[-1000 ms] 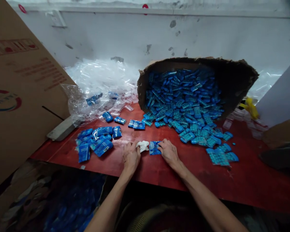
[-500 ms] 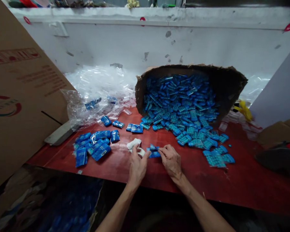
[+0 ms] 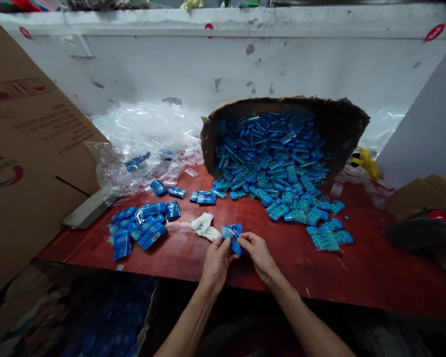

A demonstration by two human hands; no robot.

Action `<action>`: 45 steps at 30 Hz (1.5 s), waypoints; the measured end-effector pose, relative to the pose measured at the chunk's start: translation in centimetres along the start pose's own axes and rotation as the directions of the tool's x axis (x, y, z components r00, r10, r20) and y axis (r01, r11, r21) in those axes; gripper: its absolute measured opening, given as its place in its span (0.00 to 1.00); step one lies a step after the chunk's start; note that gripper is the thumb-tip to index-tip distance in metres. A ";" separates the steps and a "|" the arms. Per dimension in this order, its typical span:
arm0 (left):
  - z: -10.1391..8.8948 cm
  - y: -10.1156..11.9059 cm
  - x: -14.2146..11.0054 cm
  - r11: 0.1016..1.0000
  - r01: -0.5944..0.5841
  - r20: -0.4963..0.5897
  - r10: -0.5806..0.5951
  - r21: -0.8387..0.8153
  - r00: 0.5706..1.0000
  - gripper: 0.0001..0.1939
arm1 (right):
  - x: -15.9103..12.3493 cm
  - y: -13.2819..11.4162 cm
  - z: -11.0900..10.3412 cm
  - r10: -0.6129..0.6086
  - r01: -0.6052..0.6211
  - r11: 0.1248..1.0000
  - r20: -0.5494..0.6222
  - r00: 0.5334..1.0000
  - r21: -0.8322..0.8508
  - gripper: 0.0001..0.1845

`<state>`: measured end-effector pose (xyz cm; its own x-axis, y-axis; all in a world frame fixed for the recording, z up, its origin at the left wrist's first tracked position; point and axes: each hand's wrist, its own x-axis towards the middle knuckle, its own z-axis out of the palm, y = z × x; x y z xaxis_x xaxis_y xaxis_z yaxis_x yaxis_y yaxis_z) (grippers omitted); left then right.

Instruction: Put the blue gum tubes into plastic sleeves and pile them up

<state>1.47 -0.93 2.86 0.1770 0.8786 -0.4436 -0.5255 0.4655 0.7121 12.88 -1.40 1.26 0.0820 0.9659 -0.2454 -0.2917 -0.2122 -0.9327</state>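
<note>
Between my hands, just over the front of the red table (image 3: 186, 258), is a small blue printed packet (image 3: 232, 232). My left hand (image 3: 216, 258) pinches its lower left side with thumb and fingers. On its right edge, my right hand (image 3: 257, 252) grips it with fingertips. A crumpled white cloth (image 3: 205, 226) lies just beyond my left hand. Two blue packets (image 3: 202, 197) rest farther back on the table. To the left sits a loose pile of blue printed packets (image 3: 148, 233).
A torn cardboard box (image 3: 351, 126) lies on its side, spilling many blue-and-teal packs (image 3: 278, 173). Clear plastic packaging (image 3: 144, 129) heaps at the back left. A large carton (image 3: 29, 148) stands at left. Below the table edge is a container of blue items (image 3: 107, 317).
My left hand has moved from beside the white cloth onto the blue packet. The packet is now tilted up between both hands. The whole view has shifted slightly.
</note>
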 end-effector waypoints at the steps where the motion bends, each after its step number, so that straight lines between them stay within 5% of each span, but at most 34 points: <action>1: 0.1 0.0 0.0 0.999 0.011 0.022 -0.011 0.036 1.000 0.14 | 0.0 -0.2 -0.1 -0.005 0.005 1.000 -0.002 1.000 -0.001 0.13; 4: 0.3 0.1 0.0 0.985 0.028 0.045 -0.036 0.171 0.998 0.16 | -0.1 -0.9 -0.3 -0.034 0.034 0.999 0.006 0.999 -0.023 0.14; 11: 0.1 0.3 0.8 0.955 -0.077 -0.112 0.113 0.288 0.987 0.15 | 0.8 -1.2 0.2 0.021 -0.019 0.999 0.035 0.999 -0.048 0.10; 14: -0.4 0.4 1.1 0.905 -0.095 -0.098 0.148 0.414 0.984 0.16 | 0.9 -1.7 0.2 -0.045 0.050 0.992 0.048 0.998 -0.120 0.07; 18: 0.1 0.1 1.2 0.936 -0.116 -0.085 0.153 0.333 0.985 0.16 | 0.6 -2.4 0.2 -0.179 0.213 0.914 0.128 0.976 -0.346 0.07; 23: 1.3 -0.4 0.8 0.968 -0.132 -0.207 0.177 0.214 0.962 0.17 | -0.1 -2.4 0.5 -0.273 0.311 0.816 0.149 0.950 -0.487 0.12; 26: 1.3 0.5 0.3 0.985 -0.013 -0.039 0.020 0.169 0.999 0.16 | -0.2 -2.8 0.3 -0.255 0.310 0.836 0.180 0.950 -0.453 0.10; 29: 1.0 1.4 -0.2 0.979 0.093 0.125 -0.117 0.183 0.985 0.14 | -0.4 -4.0 -1.3 -0.230 0.323 0.801 0.239 0.943 -0.504 0.10; 32: 0.5 1.4 -0.4 0.978 0.117 0.077 -0.132 0.170 0.988 0.11 | -1.2 -5.6 -5.1 -0.262 0.295 0.578 0.169 0.950 -0.761 0.09; 34: 0.2 1.0 -0.4 0.983 0.140 0.045 -0.146 0.120 0.988 0.10 | -2.0 -6.4 -8.6 -0.338 0.048 0.330 -0.071 0.938 -0.943 0.13; 37: -0.1 0.3 -0.5 0.981 0.192 0.012 -0.193 0.037 0.981 0.10 | -2.8 -6.4 -13.2 -0.391 -0.398 -0.031 -0.355 0.849 -0.917 0.18; 39: -0.1 -0.1 -0.5 0.971 0.237 0.012 -0.237 -0.001 0.971 0.10 | -2.9 -5.7 -14.5 -0.359 -0.473 -0.176 -0.391 0.847 -0.863 0.18; 42: -0.1 -0.3 -0.7 0.946 0.319 0.041 -0.317 -0.052 0.948 0.09 | -2.2 -4.5 -13.8 -0.323 -0.420 -0.246 -0.334 0.885 -0.874 0.18; 45: -0.1 -0.3 -1.0 0.920 0.379 0.016 -0.379 -0.103 0.925 0.08 | -0.7 -4.3 -11.5 -0.233 -0.333 -0.190 -0.287 0.929 -0.923 0.20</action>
<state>1.40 -1.98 3.02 0.3767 0.6381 -0.6715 -0.5020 0.7498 0.4310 25.07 -2.85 2.34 0.4180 0.9043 -0.0866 0.9081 -0.4184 0.0153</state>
